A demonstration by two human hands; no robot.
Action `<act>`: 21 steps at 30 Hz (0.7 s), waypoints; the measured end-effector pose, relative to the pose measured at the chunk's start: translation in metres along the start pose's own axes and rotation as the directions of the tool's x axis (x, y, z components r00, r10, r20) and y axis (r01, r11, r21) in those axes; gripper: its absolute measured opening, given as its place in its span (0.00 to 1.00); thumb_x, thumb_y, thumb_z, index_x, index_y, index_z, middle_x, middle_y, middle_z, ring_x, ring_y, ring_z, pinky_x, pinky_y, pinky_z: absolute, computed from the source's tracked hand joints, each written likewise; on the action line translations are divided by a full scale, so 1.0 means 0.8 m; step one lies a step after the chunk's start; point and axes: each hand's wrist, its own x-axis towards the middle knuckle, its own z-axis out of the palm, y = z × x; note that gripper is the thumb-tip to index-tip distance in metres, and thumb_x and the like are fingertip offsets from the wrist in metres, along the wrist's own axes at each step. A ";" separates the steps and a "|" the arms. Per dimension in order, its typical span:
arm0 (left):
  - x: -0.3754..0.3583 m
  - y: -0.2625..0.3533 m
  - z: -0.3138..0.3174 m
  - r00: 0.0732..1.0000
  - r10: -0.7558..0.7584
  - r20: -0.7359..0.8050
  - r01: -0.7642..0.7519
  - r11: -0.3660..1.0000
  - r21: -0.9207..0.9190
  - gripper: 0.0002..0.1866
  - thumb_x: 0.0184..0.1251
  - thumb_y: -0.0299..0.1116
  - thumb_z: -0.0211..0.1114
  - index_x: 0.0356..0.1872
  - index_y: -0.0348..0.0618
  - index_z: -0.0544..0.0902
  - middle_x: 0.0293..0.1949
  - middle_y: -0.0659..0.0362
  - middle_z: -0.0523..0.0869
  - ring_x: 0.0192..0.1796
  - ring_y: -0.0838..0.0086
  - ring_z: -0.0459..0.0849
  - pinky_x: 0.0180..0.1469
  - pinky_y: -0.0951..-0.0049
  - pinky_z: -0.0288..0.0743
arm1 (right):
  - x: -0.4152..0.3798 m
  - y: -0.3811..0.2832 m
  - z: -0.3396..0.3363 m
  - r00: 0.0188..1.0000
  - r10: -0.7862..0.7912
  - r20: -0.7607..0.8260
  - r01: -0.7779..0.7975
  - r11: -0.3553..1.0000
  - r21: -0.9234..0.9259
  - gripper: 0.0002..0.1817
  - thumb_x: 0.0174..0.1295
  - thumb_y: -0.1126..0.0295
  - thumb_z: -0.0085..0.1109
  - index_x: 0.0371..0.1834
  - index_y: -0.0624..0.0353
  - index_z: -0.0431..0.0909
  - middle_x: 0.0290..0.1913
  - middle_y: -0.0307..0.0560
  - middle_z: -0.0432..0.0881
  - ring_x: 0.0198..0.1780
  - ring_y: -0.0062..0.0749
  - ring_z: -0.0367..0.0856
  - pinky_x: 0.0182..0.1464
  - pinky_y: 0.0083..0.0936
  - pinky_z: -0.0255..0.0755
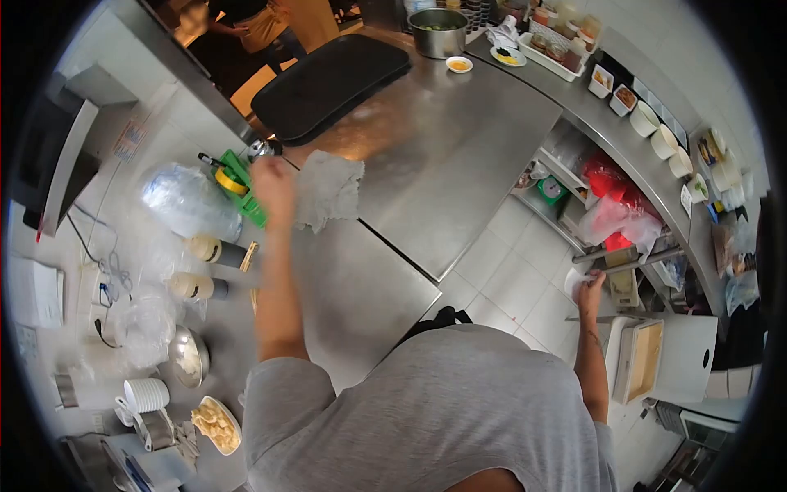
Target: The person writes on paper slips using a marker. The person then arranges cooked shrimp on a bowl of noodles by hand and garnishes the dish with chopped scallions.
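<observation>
My left hand (275,187) is stretched over the left side of the steel counter, its fingers smeared by motion. Close to its right lies a crumpled grey cloth (329,190), flat on the metal. A shiny silver item (261,149) and a green plastic basket (246,184) with yellow tape in it are just beyond and to the left. Held low at my right side, my right hand (589,291) is closed on a thin white piece (574,281) that looks like paper or a small dish.
A black tray (332,86) and a steel pot (438,34) stand at the counter's back. Squeeze bottles (199,286), a metal bowl (189,357) and a dish of pale yellow food (217,425) line the left. White bowls (644,120) edge the right shelf. A person (266,29) stands behind.
</observation>
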 end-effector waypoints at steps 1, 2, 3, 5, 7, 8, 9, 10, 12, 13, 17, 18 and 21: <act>0.024 -0.028 -0.002 0.998 -0.001 -0.059 0.009 0.990 0.143 0.07 0.58 0.30 0.57 0.32 0.35 0.76 0.31 0.46 0.78 0.36 0.51 0.77 0.41 0.57 0.71 | 0.004 0.003 0.003 0.998 -0.059 0.037 0.059 0.998 0.016 0.20 0.51 0.83 0.41 0.48 0.53 0.61 0.32 0.55 0.72 0.34 0.49 0.74 0.42 0.36 0.67; 0.048 -0.054 -0.007 0.994 0.023 -0.110 0.012 0.950 0.312 0.09 0.58 0.33 0.58 0.31 0.36 0.77 0.30 0.44 0.77 0.35 0.51 0.77 0.40 0.55 0.71 | 0.009 0.009 0.010 0.991 -0.117 0.061 0.115 0.993 0.036 0.19 0.51 0.82 0.41 0.47 0.53 0.63 0.29 0.55 0.72 0.32 0.49 0.74 0.40 0.36 0.68; 0.069 -0.091 -0.003 0.996 -0.002 -0.094 0.047 0.881 0.472 0.11 0.57 0.36 0.57 0.31 0.37 0.78 0.31 0.42 0.78 0.36 0.50 0.78 0.40 0.53 0.72 | 0.012 0.013 0.006 0.982 -0.173 0.081 0.169 0.984 0.054 0.18 0.51 0.82 0.41 0.46 0.52 0.64 0.26 0.56 0.72 0.31 0.49 0.74 0.39 0.37 0.68; 0.106 -0.177 0.018 0.998 -0.067 0.001 0.055 0.828 0.558 0.16 0.55 0.41 0.58 0.35 0.37 0.79 0.37 0.36 0.79 0.41 0.48 0.79 0.43 0.54 0.74 | 0.003 -0.018 -0.009 0.986 -0.078 0.149 0.075 0.997 0.024 0.18 0.49 0.83 0.41 0.43 0.53 0.67 0.30 0.57 0.74 0.34 0.46 0.76 0.40 0.35 0.69; 0.121 -0.176 0.007 0.968 -0.250 0.032 0.193 0.816 0.545 0.20 0.56 0.44 0.56 0.43 0.39 0.78 0.43 0.33 0.77 0.47 0.46 0.77 0.48 0.53 0.72 | 0.004 -0.034 -0.018 0.988 -0.090 0.127 0.091 0.996 -0.002 0.20 0.47 0.85 0.41 0.42 0.53 0.69 0.33 0.58 0.76 0.38 0.45 0.77 0.42 0.33 0.70; 0.129 -0.179 0.010 0.948 -0.316 0.046 0.240 0.799 0.552 0.22 0.57 0.45 0.55 0.48 0.40 0.77 0.46 0.31 0.76 0.51 0.44 0.75 0.52 0.52 0.71 | 0.006 -0.033 -0.021 0.986 -0.147 0.078 0.149 0.989 -0.024 0.21 0.46 0.86 0.41 0.43 0.53 0.70 0.35 0.58 0.77 0.39 0.44 0.77 0.44 0.32 0.70; 0.138 -0.183 0.018 0.927 -0.363 0.095 0.256 0.796 0.548 0.23 0.58 0.45 0.54 0.50 0.41 0.76 0.48 0.32 0.75 0.53 0.43 0.74 0.54 0.52 0.69 | 0.008 -0.030 -0.020 0.978 -0.205 0.037 0.207 0.977 -0.051 0.23 0.44 0.87 0.41 0.44 0.52 0.71 0.37 0.58 0.77 0.41 0.43 0.78 0.45 0.31 0.70; 0.142 -0.192 0.024 0.899 -0.413 0.145 0.273 0.788 0.552 0.24 0.59 0.45 0.53 0.53 0.42 0.75 0.50 0.32 0.74 0.54 0.42 0.73 0.57 0.52 0.67 | 0.007 -0.037 -0.022 0.982 -0.188 0.018 0.189 0.982 -0.023 0.26 0.43 0.87 0.41 0.46 0.51 0.71 0.38 0.58 0.78 0.42 0.43 0.78 0.46 0.31 0.70; 0.144 -0.217 0.029 0.851 -0.477 0.221 0.286 0.773 0.566 0.25 0.60 0.46 0.51 0.55 0.42 0.74 0.52 0.34 0.74 0.56 0.41 0.71 0.60 0.52 0.64 | -0.003 -0.046 -0.031 0.989 -0.149 0.000 0.149 0.988 0.030 0.31 0.41 0.88 0.42 0.51 0.50 0.71 0.39 0.57 0.78 0.43 0.44 0.78 0.47 0.31 0.70; 0.146 -0.227 0.033 0.837 -0.488 0.248 0.284 0.774 0.565 0.25 0.61 0.47 0.50 0.55 0.42 0.74 0.52 0.35 0.74 0.57 0.41 0.71 0.61 0.52 0.63 | -0.005 -0.031 -0.027 0.987 -0.164 -0.002 0.164 0.986 0.035 0.33 0.41 0.89 0.42 0.53 0.49 0.70 0.38 0.56 0.78 0.42 0.43 0.78 0.47 0.31 0.70; 0.164 -0.254 0.047 0.821 -0.414 0.394 0.116 0.796 0.594 0.25 0.61 0.47 0.50 0.53 0.43 0.76 0.50 0.39 0.77 0.58 0.43 0.71 0.61 0.52 0.63 | -0.013 -0.001 -0.039 0.998 -0.069 0.009 0.069 0.997 -0.028 0.36 0.41 0.88 0.43 0.58 0.45 0.67 0.33 0.53 0.74 0.35 0.41 0.74 0.44 0.32 0.70; 0.172 -0.281 0.059 0.842 -0.378 0.384 0.091 0.802 0.590 0.23 0.60 0.47 0.51 0.51 0.44 0.78 0.48 0.40 0.78 0.56 0.45 0.72 0.59 0.51 0.64 | -0.021 0.000 -0.042 1.000 0.001 0.022 0.000 0.998 -0.062 0.36 0.41 0.88 0.43 0.58 0.45 0.66 0.31 0.53 0.73 0.33 0.40 0.73 0.43 0.32 0.70; 0.160 -0.228 0.036 0.973 -0.229 0.041 0.174 0.832 0.526 0.21 0.58 0.42 0.57 0.52 0.45 0.77 0.45 0.39 0.77 0.49 0.47 0.76 0.51 0.54 0.71 | -0.030 0.011 -0.040 0.997 0.063 -0.042 -0.064 0.997 -0.040 0.38 0.41 0.87 0.45 0.60 0.41 0.65 0.28 0.44 0.71 0.28 0.30 0.70 0.31 0.27 0.68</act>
